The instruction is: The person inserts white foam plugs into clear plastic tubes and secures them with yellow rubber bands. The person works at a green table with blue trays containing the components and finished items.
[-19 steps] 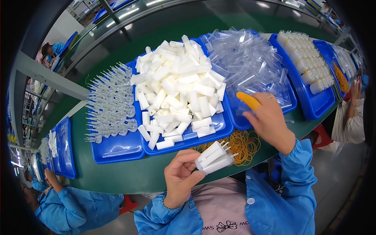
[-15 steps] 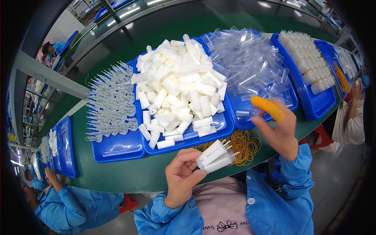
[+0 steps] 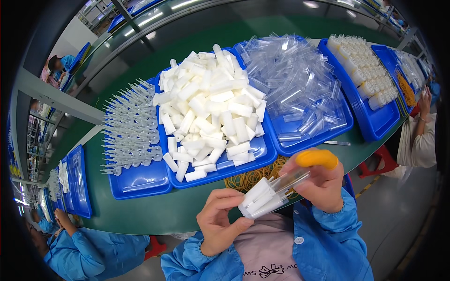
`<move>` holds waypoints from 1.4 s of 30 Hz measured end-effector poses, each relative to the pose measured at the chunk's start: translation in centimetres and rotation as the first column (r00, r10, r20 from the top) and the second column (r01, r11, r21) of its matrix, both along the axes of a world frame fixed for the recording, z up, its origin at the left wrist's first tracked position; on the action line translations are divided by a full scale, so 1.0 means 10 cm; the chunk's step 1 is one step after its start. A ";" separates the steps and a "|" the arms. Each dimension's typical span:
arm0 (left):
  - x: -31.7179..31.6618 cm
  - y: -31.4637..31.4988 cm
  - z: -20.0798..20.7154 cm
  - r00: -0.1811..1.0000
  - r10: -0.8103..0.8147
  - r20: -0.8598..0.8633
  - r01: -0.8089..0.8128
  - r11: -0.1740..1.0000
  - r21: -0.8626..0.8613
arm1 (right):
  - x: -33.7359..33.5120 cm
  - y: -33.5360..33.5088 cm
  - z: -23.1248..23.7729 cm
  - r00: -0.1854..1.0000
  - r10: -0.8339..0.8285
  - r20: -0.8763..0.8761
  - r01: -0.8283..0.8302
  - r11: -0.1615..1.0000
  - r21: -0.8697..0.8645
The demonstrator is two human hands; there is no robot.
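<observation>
My left hand (image 3: 219, 222) is closed around the base of a cluster of white foam pieces with thin rods (image 3: 262, 199), tilted up to the right. My right hand (image 3: 323, 185), with an orange finger cot (image 3: 318, 158) on one finger, pinches a clear plastic tube (image 3: 294, 179). The tube's near end meets the top of the cluster; whether it sits around a rod or beside it I cannot tell. Ahead of my hands lie a heap of white foam pieces (image 3: 206, 103) and a heap of clear tubes (image 3: 290, 75), each in a blue tray.
Tan rubber bands (image 3: 251, 181) lie under the trays' near edge. White spiked parts (image 3: 131, 129) stand in rows at left. A flat metal tool (image 3: 337, 143) lies by the tube tray. Finished-looking white clusters (image 3: 365, 70) fill a right-hand tray. People sit at both sides.
My right hand has come down and left from the tube tray, bringing a clear tube to the cluster. My left hand stays nearly in place, still holding the cluster.
</observation>
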State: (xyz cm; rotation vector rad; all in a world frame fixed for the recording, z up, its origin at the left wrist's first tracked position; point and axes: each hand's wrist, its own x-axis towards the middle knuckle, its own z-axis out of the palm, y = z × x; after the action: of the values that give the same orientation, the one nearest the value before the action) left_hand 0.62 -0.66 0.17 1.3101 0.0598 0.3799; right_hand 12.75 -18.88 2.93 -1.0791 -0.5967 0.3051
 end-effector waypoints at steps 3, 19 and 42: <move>-0.01 -0.01 0.00 1.000 0.008 -0.008 -0.008 1.000 -0.024 | 0.06 -0.02 0.08 0.991 0.047 0.125 -0.036 0.995 -0.094; 0.02 -0.01 0.02 0.999 0.041 0.028 -0.042 0.997 0.057 | 0.01 -0.03 0.03 0.973 -0.224 -0.058 0.219 0.973 -0.076; 0.25 0.09 0.40 0.993 -0.106 0.053 0.028 0.643 0.765 | 0.00 -0.07 0.02 0.995 -0.101 0.013 0.102 0.993 -0.053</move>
State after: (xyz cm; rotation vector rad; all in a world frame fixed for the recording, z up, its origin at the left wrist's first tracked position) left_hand 3.11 0.23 4.15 2.1395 -0.2643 0.4192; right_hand 12.73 -19.54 3.18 -1.1598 -0.5434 0.2280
